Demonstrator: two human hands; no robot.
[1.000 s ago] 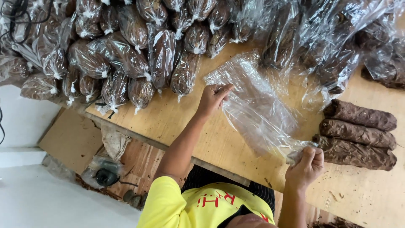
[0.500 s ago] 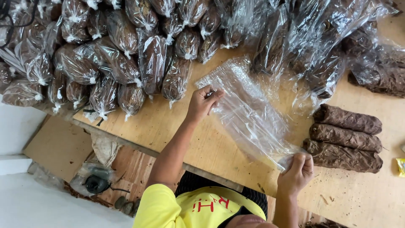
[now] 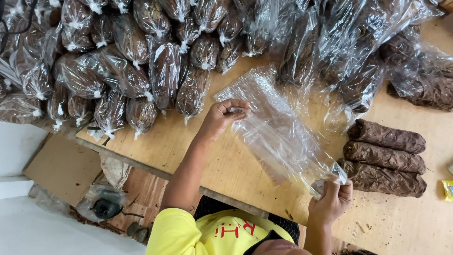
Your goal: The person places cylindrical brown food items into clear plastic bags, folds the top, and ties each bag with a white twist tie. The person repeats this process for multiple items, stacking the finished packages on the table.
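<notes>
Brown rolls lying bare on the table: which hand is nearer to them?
Right. The right hand grips one end of the clear bag just beside the brown rolls. The left hand holds the bag's other end, farther away.

1. The bare wood of the table (image 3: 188, 146) between the left hand (image 3: 225, 117) and the table edge is open. A hand can slide there.
2. The clear plastic bag (image 3: 276, 130) stretches between the left hand and the right hand (image 3: 332, 200). It blocks the middle.
3. A big pile of tied bags (image 3: 122, 71) fills the far left side. No way through.
4. Loose crinkly plastic wraps (image 3: 349, 52) crowd the far right side.
5. Three brown rolls (image 3: 384, 158) lie just beside the right hand, stacked close together.
6. Bare wood near the right corner (image 3: 415, 222) is open.
</notes>
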